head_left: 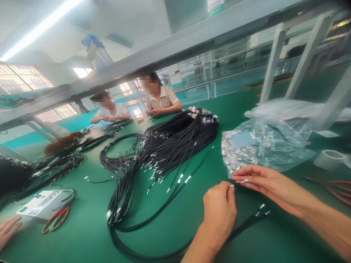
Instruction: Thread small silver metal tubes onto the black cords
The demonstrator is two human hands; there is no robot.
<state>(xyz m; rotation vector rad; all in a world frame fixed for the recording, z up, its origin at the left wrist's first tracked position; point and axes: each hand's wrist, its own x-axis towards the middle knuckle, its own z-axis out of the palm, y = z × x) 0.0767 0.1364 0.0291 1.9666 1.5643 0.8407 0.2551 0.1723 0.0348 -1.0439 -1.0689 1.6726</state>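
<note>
My left hand (220, 206) is closed in a pinch, and a small pale tip, apparently a wire end, pokes out between thumb and forefinger. Just to its right, my right hand (270, 182) pinches a small silvery terminal (244, 181) between thumb and fingers. The two hands nearly meet. Black wires (246, 222) pass beneath my left forearm, their silvery ends lying on the table to its right. A clear plastic bag (279, 146) of small metal terminals (237, 155) lies open behind my right hand.
A large bundle of black wires (175, 142) covers the middle of the green table (90, 237). At left are a white box (41, 204), red wire loops (56, 221) and another person's hand (9, 230). Two people sit across. A tape roll (330, 159) lies right; a beam (164, 47) crosses overhead.
</note>
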